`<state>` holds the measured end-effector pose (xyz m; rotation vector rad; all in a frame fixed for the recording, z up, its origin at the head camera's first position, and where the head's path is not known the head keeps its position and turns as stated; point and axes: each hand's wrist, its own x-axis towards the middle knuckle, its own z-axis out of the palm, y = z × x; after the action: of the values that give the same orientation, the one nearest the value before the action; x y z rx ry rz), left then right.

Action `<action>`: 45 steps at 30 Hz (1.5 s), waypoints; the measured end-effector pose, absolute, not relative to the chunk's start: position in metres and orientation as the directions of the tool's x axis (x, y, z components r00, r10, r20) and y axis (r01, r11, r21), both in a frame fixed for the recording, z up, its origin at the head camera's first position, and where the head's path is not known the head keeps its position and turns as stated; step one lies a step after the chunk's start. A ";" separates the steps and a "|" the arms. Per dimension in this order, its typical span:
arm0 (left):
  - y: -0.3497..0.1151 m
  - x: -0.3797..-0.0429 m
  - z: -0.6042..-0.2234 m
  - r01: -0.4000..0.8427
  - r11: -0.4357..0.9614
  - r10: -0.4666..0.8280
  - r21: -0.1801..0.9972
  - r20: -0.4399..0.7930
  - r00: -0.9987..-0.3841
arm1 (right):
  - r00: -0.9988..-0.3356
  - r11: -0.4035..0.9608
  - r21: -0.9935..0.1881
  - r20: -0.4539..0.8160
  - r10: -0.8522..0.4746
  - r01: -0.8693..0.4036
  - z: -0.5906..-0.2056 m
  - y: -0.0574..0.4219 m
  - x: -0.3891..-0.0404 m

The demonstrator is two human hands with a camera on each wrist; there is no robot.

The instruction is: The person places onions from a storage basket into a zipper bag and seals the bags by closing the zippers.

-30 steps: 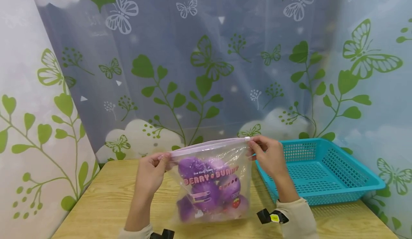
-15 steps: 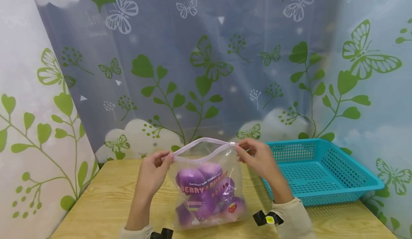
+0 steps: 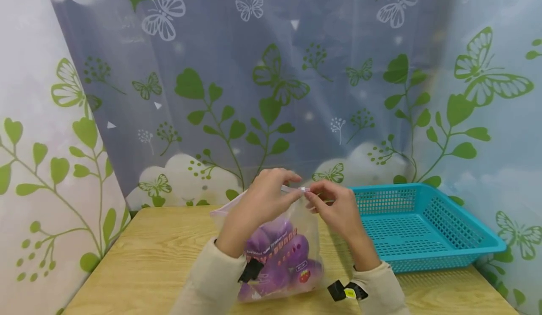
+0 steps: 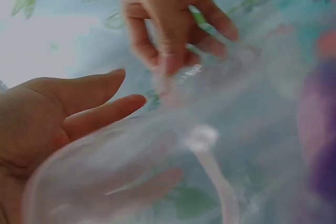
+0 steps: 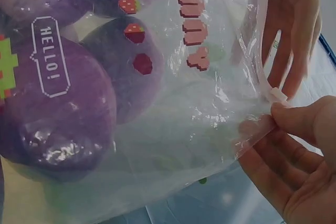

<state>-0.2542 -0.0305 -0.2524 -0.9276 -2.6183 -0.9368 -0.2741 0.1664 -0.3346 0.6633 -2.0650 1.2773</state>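
Observation:
A clear zip bag (image 3: pixel 312 228) with a pale pink rim and "Berry Bunny" print stands on the table, holding several purple rounded things (image 5: pixel 68 124). My right hand (image 3: pixel 338 211) pinches the bag's upper right corner between thumb and fingers, right beside the white zip slider (image 5: pixel 278 95). Over the bag's top reaches my left hand (image 3: pixel 267 202), its fingertips close to the slider. The left wrist view has the left thumb and forefinger extended and apart, with other fingers behind the clear plastic. Left of the hands, the rim is parted.
A turquoise perforated basket (image 3: pixel 444 258) stands at the right on the wood-grain table (image 3: pixel 148 254). Behind the table hangs a curtain (image 3: pixel 220 46) printed with leaves and butterflies. Black straps (image 3: pixel 347 290) with small cameras sit at both wrists.
The left hand let go of the bag's left corner and moved right across the rim toward the slider. The right hand shifted left with its corner; the bag's mouth parted.

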 end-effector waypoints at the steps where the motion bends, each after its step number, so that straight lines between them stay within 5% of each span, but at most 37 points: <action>1: -0.026 -0.258 -0.251 0.620 0.619 0.502 0.483 0.364 -0.784 | -0.680 0.406 -0.595 0.726 -0.097 -0.693 -0.335 0.166 -0.274; 14: -0.004 -0.273 -0.247 0.557 0.728 0.468 0.399 0.305 -0.830 | -0.658 0.433 -0.570 0.749 -0.075 -0.699 -0.334 0.170 -0.273; 33: -0.029 -0.273 -0.255 0.520 0.798 0.429 0.304 0.319 -0.845 | -0.800 0.443 -0.707 0.598 -0.040 -0.551 -0.326 0.176 -0.268; 45: -0.026 -0.272 -0.262 0.534 0.772 0.422 0.344 0.351 -0.836 | -0.758 0.475 -0.646 0.648 -0.074 -0.598 -0.324 0.169 -0.272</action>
<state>-0.2723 -0.0265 -0.2615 -0.7459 -2.7135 -0.6378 -0.2715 0.1690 -0.3244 0.5546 -2.1772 1.2577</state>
